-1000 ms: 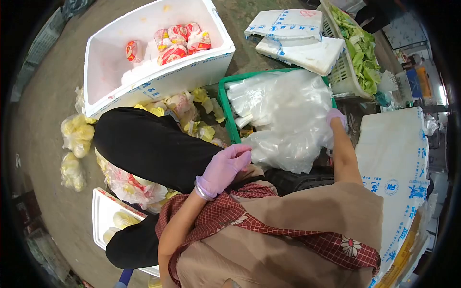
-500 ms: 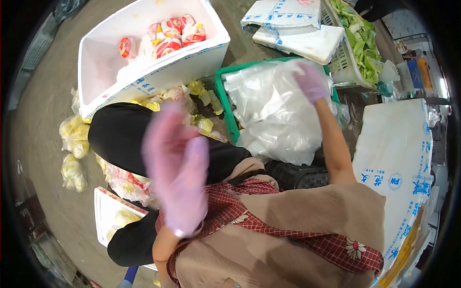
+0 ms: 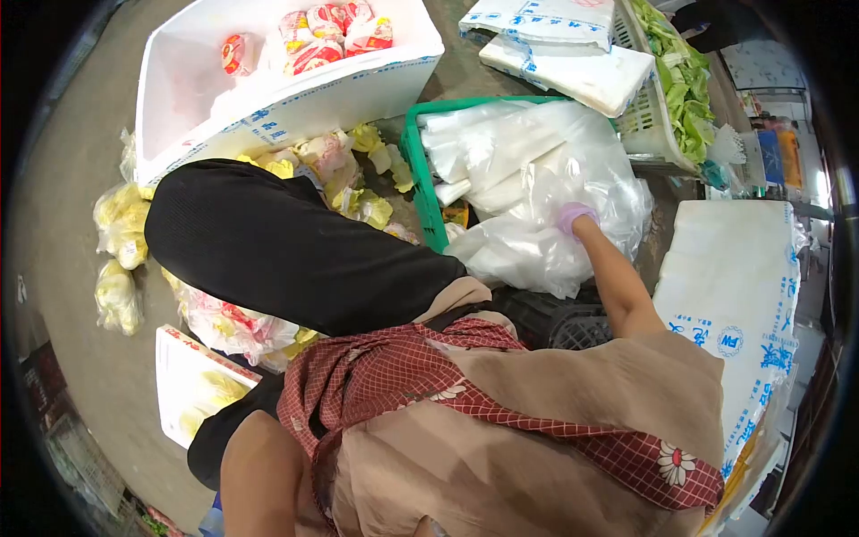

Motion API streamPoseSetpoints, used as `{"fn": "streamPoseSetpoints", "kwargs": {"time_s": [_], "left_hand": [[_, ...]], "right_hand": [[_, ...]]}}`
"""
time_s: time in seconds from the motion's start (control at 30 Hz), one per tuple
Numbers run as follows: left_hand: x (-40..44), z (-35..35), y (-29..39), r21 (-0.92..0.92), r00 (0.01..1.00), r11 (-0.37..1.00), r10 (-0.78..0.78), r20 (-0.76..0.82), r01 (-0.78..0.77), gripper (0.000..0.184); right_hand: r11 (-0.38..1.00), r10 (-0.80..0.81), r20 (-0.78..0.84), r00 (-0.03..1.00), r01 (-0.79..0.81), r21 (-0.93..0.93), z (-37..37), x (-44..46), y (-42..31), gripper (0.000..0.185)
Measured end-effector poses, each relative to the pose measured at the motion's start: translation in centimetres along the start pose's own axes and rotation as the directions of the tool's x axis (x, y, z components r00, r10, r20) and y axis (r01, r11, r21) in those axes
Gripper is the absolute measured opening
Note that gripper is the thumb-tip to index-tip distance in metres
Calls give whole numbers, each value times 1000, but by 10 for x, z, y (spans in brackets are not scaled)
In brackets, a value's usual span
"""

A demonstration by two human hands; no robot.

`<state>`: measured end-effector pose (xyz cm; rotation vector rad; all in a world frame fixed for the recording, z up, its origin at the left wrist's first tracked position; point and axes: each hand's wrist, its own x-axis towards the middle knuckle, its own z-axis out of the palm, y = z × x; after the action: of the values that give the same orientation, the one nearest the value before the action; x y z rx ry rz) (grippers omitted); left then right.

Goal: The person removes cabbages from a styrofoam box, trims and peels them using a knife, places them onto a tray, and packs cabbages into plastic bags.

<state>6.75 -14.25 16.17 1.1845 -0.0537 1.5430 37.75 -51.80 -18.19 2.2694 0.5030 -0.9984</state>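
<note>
My right hand (image 3: 577, 217), in a thin pink glove, reaches into a heap of clear plastic bags (image 3: 501, 148). Plastic covers its fingers, so whether they grip anything is hidden. The bags fill a green crate (image 3: 414, 170) and spill over its near side. Of my left arm only the upper part shows at the lower left; the hand itself is out of sight. Left of the crate, yellow leaves and bagged produce (image 3: 331, 166) lie on the floor beside my black-clad leg.
A white foam box (image 3: 295, 112) with several red-and-white wrapped packages stands at the upper left. Foam lids (image 3: 568, 73) lean by a crate of green leaves (image 3: 684, 89). A long foam box (image 3: 729, 277) is at the right, bagged yellow produce (image 3: 121, 224) at the left.
My left hand, blurred above my leg half a second ago, has left the view. My right hand has moved down and nearer to me, into the bags, which have spread to the right.
</note>
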Motion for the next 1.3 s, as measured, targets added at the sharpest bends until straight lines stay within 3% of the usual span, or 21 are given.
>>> {"fn": "streamPoseSetpoints", "kwargs": {"time_s": [0.03, 0.13, 0.23, 0.33, 0.43, 0.53, 0.63, 0.73, 0.8, 0.9, 1.0, 1.13, 1.23, 1.3], "left_hand": [[0, 0, 2, -2, 1000, 1000, 6, -4, -6, 53], [1, -1, 5, 3, 1000, 1000, 20, -9, -20, 54], [1, 0, 5, 1, 1000, 1000, 24, -7, -24, 56], [1, 0, 7, 2, 999, 1000, 31, -9, -31, 57], [2, -3, 8, 4, 999, 999, 39, -8, -39, 58], [3, -5, 11, -5, 999, 999, 49, -13, -49, 60], [3, -8, 14, 3, 998, 999, 51, -23, -51, 61], [5, -10, 15, 11, 997, 998, 64, -32, -63, 63], [4, -10, 13, 11, 998, 998, 57, -30, -57, 64], [5, -12, 12, 6, 998, 998, 62, -34, -61, 65], [6, -15, 12, 1, 996, 997, 72, -50, -72, 67], [8, -17, 10, 5, 996, 997, 72, -55, -71, 69], [9, -21, 8, -9, 996, 998, 69, -61, -70, 70], [10, -23, 7, -42, 994, 996, 77, -72, -80, 71]], "right_hand": [[1000, 17, -59, 998, -18, -8, 8, 9, 6, 20], [990, 19, 51, 999, -25, 135, 17, 41, 9, 22], [999, -28, -45, 999, 30, 45, -26, 12, -2, 22], [998, 38, -252, 967, -24, 60, -97, -65, -43, 22], [966, -21, -405, 914, 123, 227, -114, -69, -74, 25], [915, -395, -91, 914, 400, 49, -91, -28, -108, 24], [926, -359, -10, 933, 356, -125, -83, -20, -112, 29], [804, -317, -445, 838, 486, 342, -98, 20, -100, 38], [634, -304, -638, 707, 650, 418, -109, 42, -95, 46], [810, -291, -488, 823, 483, 332, -140, 29, -87, 44], [854, -227, -508, 831, 420, 306, -141, -15, -90, 40], [776, -110, -570, 814, 429, 463, -80, -16, -72, 32], [784, -109, -265, 958, 246, 570, -74, -50, -69, 25], [834, -123, -312, 942, 269, 482, -54, -42, -60, 26]]}}
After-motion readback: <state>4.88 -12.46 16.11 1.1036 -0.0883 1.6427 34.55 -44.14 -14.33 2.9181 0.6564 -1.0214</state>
